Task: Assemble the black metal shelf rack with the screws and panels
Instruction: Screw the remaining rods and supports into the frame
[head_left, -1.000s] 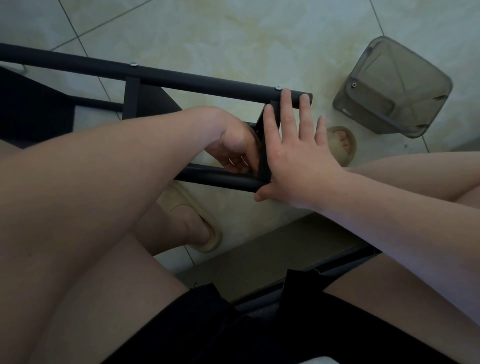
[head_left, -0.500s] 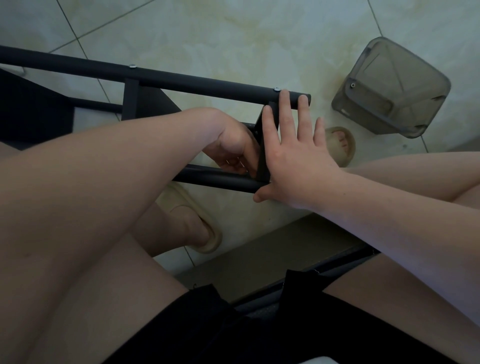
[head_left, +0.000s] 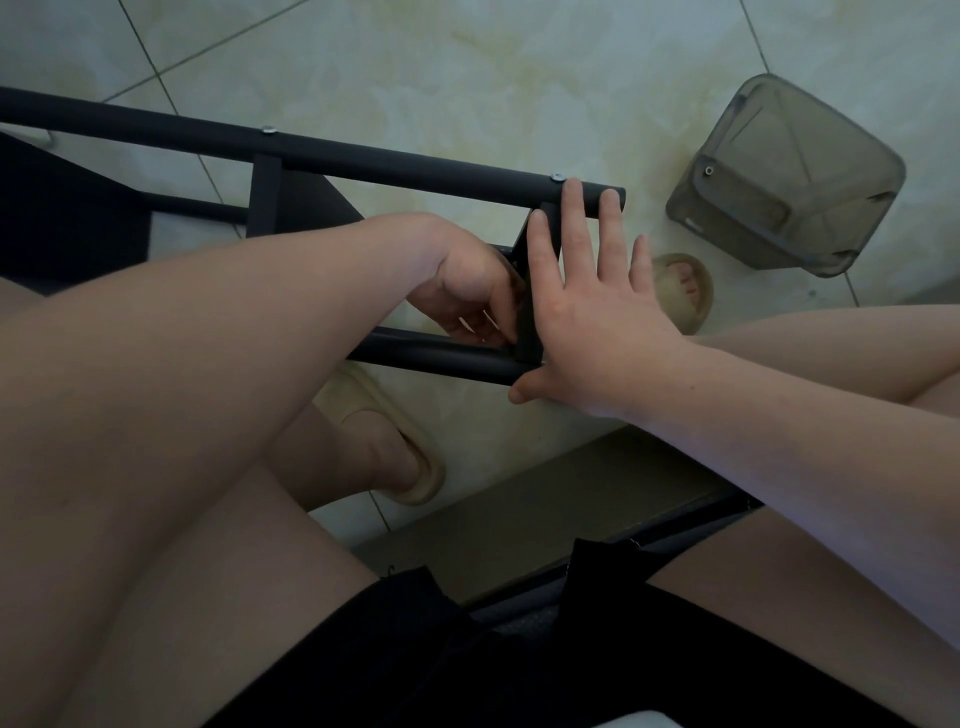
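Hardly anything has moved since a second ago. Both hands stay at the end of the black metal shelf rack (head_left: 389, 161), and only the curled fingers of the left hand (head_left: 467, 286) have shifted a tiny bit.

The rack lies on its side on the pale tiled floor (head_left: 467, 73), right in front of the person's knees. Its long top tube already has two silver screw heads (head_left: 557, 178) in it. At the rack's right end, a short black cross bar (head_left: 529, 325) joins the top tube to the lower tube (head_left: 441, 358).

The right hand (head_left: 597, 322) lies flat and spread on that cross bar, with its fingers straight and two fingertips up on the top tube. It seems to press the bar to keep it still. The left hand is tucked in where the cross bar meets the lower tube. Its fingers are curled, but I cannot tell if they pinch a screw or a tool, because that spot is dark and hidden.

A grey see-through plastic box (head_left: 779, 176) sits on the floor just past the rack's right end.

My guess is that a screw is going into this lower joint. If the flat hand lets up, the bar could slide and the holes would not line up. Then the screw could go in crooked and get stuck. A small screw could also slip out and roll away on the smooth tiles. The fingers are very close to the joint and could get pinched.
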